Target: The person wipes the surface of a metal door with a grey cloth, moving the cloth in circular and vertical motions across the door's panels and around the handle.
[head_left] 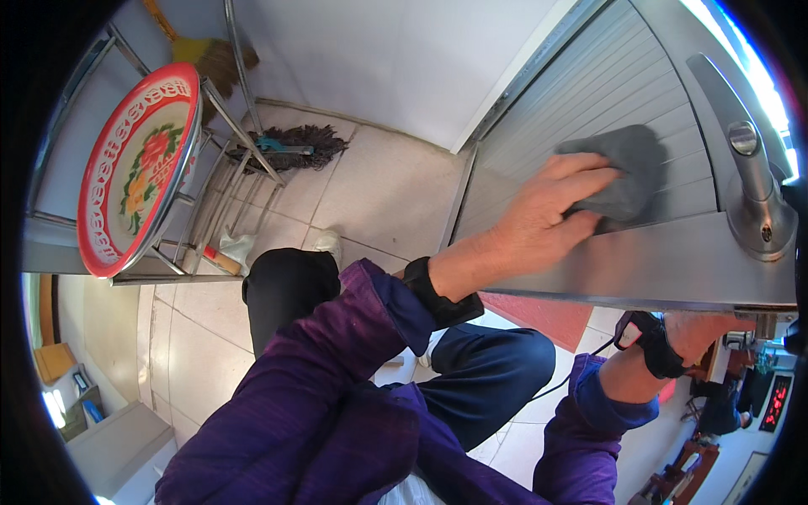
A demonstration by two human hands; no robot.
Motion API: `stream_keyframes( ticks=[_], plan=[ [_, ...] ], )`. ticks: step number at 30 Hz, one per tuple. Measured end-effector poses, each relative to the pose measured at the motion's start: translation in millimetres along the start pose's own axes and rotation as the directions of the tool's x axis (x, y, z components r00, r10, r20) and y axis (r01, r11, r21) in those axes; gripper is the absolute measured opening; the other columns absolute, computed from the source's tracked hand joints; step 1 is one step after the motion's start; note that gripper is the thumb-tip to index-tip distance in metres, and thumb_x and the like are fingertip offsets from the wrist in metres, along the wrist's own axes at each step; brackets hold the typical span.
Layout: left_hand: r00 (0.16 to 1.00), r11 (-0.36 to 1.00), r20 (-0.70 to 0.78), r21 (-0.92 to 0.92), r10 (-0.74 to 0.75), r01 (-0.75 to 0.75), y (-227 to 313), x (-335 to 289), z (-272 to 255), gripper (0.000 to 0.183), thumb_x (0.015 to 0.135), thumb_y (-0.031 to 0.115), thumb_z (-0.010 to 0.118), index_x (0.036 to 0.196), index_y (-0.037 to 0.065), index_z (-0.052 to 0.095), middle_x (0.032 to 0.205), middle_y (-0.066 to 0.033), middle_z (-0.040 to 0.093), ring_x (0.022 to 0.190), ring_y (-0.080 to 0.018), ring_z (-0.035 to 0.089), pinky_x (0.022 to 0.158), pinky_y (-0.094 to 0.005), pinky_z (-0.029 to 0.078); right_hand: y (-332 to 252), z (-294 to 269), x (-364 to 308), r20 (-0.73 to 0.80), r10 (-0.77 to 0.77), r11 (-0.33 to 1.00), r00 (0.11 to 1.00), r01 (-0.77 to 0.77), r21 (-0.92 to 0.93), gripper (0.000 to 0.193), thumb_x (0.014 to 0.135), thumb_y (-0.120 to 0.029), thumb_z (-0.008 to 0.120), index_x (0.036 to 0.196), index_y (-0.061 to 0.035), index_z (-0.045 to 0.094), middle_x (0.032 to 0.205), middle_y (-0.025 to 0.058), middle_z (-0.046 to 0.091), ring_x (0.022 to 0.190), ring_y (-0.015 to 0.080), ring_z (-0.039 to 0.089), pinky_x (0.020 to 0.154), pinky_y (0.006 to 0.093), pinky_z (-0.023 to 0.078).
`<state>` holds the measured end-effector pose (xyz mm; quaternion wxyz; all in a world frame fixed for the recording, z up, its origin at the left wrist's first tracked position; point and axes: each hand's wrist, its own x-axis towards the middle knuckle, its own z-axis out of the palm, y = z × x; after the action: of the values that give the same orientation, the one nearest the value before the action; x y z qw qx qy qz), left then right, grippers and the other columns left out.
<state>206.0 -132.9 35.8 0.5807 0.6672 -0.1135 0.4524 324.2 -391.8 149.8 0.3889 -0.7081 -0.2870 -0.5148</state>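
Observation:
My left hand (551, 206) presses a grey cloth (627, 172) flat against the ribbed panel of a metal door (581, 261). Its fingers are bent over the cloth's near side. A lever handle (745, 168) sits on the door to the right of the cloth. Below the door's lower edge in the picture is my right hand (711, 332), close to the door's edge by the latch. The door hides its fingers, so what it grips does not show. Both wrists wear black bands, and purple sleeves cover my forearms.
At left a metal rack (215, 101) holds a red-rimmed enamel basin (105, 168) with a flower pattern. Behind it are a broom (215, 59) and a dark mop head (307, 147) on the tiled floor (379, 168). A red mat (539, 316) lies beneath the door. A red digital display (774, 402) hangs at far right.

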Motion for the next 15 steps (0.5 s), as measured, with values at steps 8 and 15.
stream_keyframes(
  ticks=[8, 15],
  plan=[
    [0.672, 0.672, 0.046, -0.013, -0.739, 0.740, -133, -125, -14, 0.040, 0.090, 0.010, 0.065, 0.129, 0.001, 0.063, 0.124, -0.0221, 0.065, 0.115, -0.0377, 0.062, 0.095, -0.0417, 0.050, -1, -18, -19, 0.008, 0.021, 0.998, 1.000, -0.021, -0.060, 0.045, 0.091, -0.025, 0.074, 0.131, -0.0070, 0.061, 0.126, 0.0139, 0.063, 0.109, 0.0305, 0.063, 0.090, 0.0427, 0.053],
    [0.475, 0.458, -0.080, 0.162, -0.876, 0.874, -179, -148, -14, 0.041, 0.090, 0.022, 0.069, 0.124, 0.000, 0.064, 0.109, -0.0229, 0.071, 0.097, -0.0334, 0.069, 0.085, -0.0390, 0.052, -9, -41, -52, 0.021, 0.067, 0.990, 0.998, -0.064, -0.123, 0.045, 0.092, -0.024, 0.074, 0.131, -0.0064, 0.061, 0.126, 0.0142, 0.064, 0.109, 0.0306, 0.063, 0.091, 0.0424, 0.053]
  ],
)
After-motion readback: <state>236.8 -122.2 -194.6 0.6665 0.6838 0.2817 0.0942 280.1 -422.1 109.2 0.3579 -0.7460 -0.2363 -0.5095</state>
